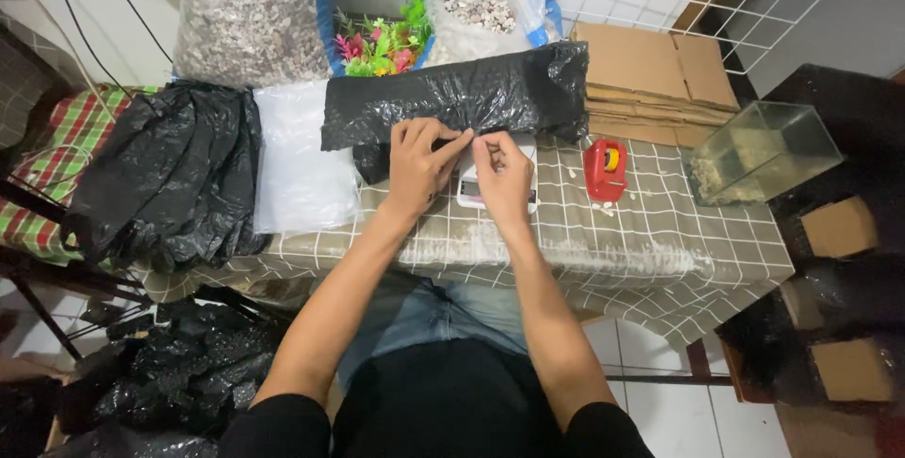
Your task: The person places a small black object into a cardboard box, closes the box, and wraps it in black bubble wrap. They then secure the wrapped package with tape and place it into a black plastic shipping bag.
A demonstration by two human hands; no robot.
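Bench [660, 232]: black-wrapped bundle [452, 100] lay across its far side, over a white scale [468, 189] | step, I judged: sealing the wrap's near edge; next called for keeping the fold pinched | my left hand [419, 171] and right hand [502, 178] were pinched shut on that edge | red tape dispenser [604, 169] just right | bundle's contents hidden, scale mostly covered.

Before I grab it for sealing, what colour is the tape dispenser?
Red tape dispenser, clearest in the head view, beside the right hand.
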